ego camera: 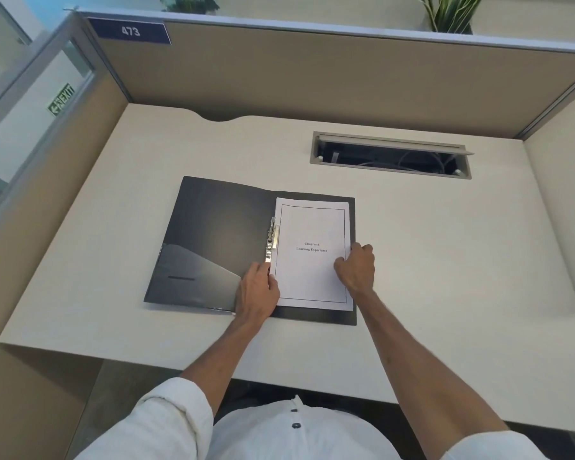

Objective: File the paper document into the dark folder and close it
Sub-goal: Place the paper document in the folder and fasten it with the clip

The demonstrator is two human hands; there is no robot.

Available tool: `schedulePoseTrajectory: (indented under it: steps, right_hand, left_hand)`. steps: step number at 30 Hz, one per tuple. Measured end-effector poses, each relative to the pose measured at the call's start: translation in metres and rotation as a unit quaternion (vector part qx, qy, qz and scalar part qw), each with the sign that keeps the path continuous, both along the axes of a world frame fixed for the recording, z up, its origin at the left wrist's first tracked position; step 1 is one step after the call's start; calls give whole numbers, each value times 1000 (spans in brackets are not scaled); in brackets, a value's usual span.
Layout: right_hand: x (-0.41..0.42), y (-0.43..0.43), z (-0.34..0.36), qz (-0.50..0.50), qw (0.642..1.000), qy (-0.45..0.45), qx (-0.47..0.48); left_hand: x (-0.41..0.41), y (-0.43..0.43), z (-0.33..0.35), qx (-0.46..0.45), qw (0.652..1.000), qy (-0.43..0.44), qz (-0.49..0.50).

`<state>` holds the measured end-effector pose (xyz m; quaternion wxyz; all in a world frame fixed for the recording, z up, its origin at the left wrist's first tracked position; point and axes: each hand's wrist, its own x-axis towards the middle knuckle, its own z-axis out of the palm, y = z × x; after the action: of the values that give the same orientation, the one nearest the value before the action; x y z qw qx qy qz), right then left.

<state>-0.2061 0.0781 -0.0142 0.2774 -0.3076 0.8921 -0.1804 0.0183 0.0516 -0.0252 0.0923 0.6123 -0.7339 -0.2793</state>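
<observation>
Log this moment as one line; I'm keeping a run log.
dark folder: open, flat on desk | white paper document: on right half by metal clip | left hand, right hand: at sheet's edges

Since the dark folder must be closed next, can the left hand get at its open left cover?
Probably yes: the left hand rests by the metal clip, and the left cover beside it lies bare.

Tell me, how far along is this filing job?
Done: the paper document already lies on the right half of the open dark folder. In hand: the left hand is at the metal clip, while the right hand steadies the page's edge. Left: securing it and shutting the cover.
</observation>
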Motion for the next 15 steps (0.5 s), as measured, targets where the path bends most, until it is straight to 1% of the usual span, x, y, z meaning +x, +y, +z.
schedulePoseTrajectory:
  steps: [8, 15]
  right_hand:
    - [-4, 1, -1, -14, 1000, -20, -20]
    - [-8, -3, -1, -23, 999, -24, -18]
  left_hand:
    - [0, -2, 4, 17, 1000, 1, 4]
    - [0, -4, 2, 19, 1000, -3, -2]
